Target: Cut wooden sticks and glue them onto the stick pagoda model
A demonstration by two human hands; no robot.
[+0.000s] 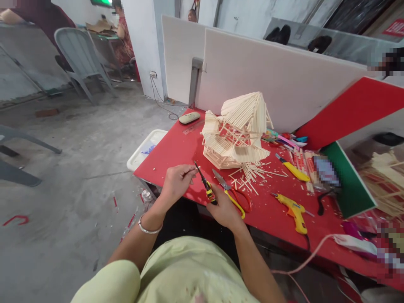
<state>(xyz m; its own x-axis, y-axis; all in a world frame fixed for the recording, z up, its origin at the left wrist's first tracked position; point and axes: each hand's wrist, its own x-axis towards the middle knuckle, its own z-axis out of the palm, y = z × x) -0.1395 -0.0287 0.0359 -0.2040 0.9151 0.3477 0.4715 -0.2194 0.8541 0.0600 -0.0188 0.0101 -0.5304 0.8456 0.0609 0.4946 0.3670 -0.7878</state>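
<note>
My left hand (178, 180) is closed in a pinch near the table's front edge, on a short pale wooden stick (198, 168) whose end barely shows. My right hand (223, 209) is wrapped round the yellow-and-black handles of pliers (206, 187). The jaws point up and away, right at the left fingertips and the stick. Just right of the pliers lie scissors (225, 184) with red and yellow handles. Beyond both hands stands a model house (241, 145) of thin wooden sticks with a slatted roof. Loose sticks (252, 174) are scattered at its base.
On the red table (167, 158) are a yellow glue gun (293, 210), a yellow utility knife (293, 168) and an oval case (189, 118). A green board (350, 181) stands at the right. White panels (268, 75) rise behind. A white tray (134, 160) sits left of the table.
</note>
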